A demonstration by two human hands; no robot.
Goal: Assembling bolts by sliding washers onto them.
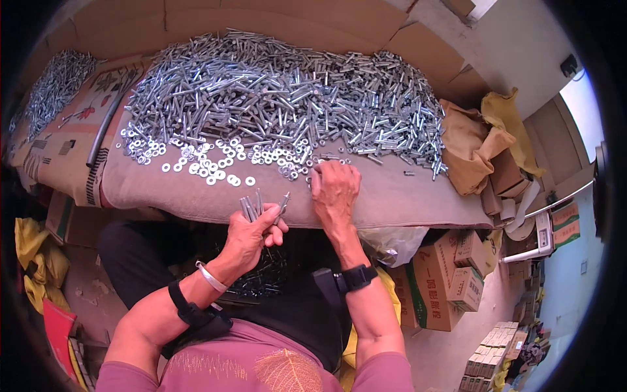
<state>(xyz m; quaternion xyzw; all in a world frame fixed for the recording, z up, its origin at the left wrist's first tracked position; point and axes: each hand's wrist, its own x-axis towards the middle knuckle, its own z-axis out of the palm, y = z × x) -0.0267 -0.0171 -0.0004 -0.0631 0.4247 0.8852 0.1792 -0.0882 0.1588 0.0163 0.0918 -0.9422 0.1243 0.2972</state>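
Observation:
My left hand (251, 235) is closed around several silvery metal bolts (249, 208), which point up out of the fingers over the front edge of the padded surface (385, 196). One bolt (285, 201) leans apart from the others near the fingertips. My right hand (336, 189) lies on the surface with its fingers curled down beside a small heap of nuts (294, 171). Whatever its fingertips pinch is hidden under the hand. Flat round washers (212, 171) are scattered left of it. Behind them spreads a big pile of metal bolts and tubes (261, 91).
Cardboard (281, 19) lines the back. Another heap of long metal pieces (55, 85) and a dark rod (108, 127) lie left. Brown sacking (470, 144) sits right. Cartons (434, 284) and a clear plastic bag (393, 243) are below right; dark metal pieces (261, 277) lie below my left hand.

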